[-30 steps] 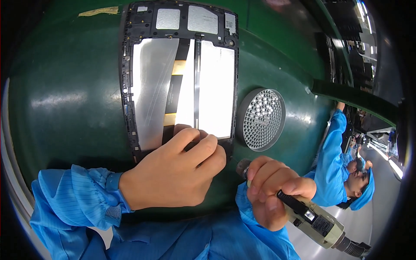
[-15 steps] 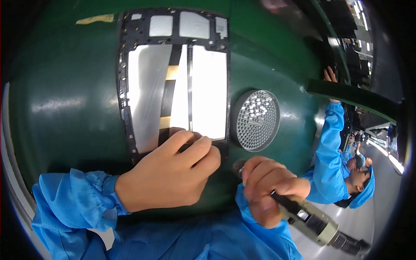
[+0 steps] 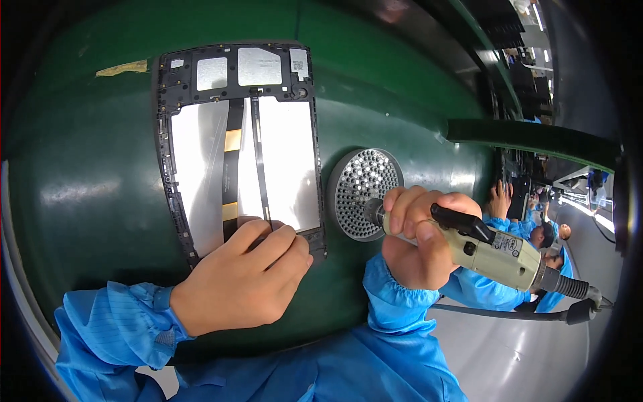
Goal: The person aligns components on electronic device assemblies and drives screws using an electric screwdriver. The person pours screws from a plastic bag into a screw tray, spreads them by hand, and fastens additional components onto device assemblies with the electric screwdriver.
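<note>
Ok so the bench [image 3: 100,228] is deep green with whitish glare patches, and the device frame [image 3: 231,75] is black with bright silvery panels [image 3: 288,161]. The ribbon cable [image 3: 230,171] is black with tan-gold bands, and the skinny strip [image 3: 259,147] is mostly black too. Round tray [image 3: 332,191]: grey, dotted all over. Driver [image 3: 519,261] is pale khaki green with a black lever [image 3: 462,222]. Sleeves [image 3: 110,321] are bright blue, and the ragged scrap [image 3: 124,68] is mustardy yellow.

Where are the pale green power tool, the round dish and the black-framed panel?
Power tool [image 3: 495,258], head view: its casing.
Round dish [image 3: 332,192], head view: left wall.
Black-framed panel [image 3: 248,164], head view: silvery middle.
</note>
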### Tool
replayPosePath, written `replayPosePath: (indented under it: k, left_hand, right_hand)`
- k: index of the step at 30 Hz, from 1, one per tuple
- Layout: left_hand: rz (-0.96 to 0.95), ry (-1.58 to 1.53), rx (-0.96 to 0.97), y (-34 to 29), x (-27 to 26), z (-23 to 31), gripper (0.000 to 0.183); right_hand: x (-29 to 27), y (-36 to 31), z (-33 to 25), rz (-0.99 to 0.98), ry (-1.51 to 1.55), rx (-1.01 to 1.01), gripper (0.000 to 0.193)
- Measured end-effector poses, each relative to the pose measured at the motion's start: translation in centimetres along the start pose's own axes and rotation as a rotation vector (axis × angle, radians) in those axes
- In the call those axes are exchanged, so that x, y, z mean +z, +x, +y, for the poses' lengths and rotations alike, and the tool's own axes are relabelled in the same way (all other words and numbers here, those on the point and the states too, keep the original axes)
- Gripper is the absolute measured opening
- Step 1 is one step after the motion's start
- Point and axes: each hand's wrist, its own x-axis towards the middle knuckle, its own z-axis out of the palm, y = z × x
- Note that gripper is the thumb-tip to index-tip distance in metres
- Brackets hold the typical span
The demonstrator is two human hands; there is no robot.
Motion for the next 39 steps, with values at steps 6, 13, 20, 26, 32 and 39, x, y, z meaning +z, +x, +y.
replayPosePath:
  k: [6,13,20,26,32,39]
  left_hand:
    - [-0.008,-0.009,0.006,0.1,-0.1,-0.2,0.019]
    - [-0.018,0.045,0.035,0.5,-1.4,-0.4,0.017]
    - [0.027,-0.080,0.041,-1.7,-1.0,-1.1,0.017]
    - [0.097,-0.123,0.029,-1.9,-0.5,-0.7,0.014]
    - [0.093,-0.110,0.041,-1.9,-0.7,-1.0,0.015]
    - [0.071,-0.105,0.051,-1.9,-0.7,-1.1,0.015]
  right_hand:
    - [0.1,0.0,0.1,0.045,-0.033,0.044,0.034]
    - [0.3,0.5,0.0,0.039,-0.040,0.024,0.034]
    - [0.1,0.0,0.7,0.024,-0.029,0.012,0.033]
    - [0.1,0.0,0.8,0.048,-0.066,-0.046,0.033]
    - [0.2,0.4,0.8,0.031,-0.062,-0.048,0.033]
    - [0.1,0.4,0.9,0.008,-0.042,-0.020,0.033]
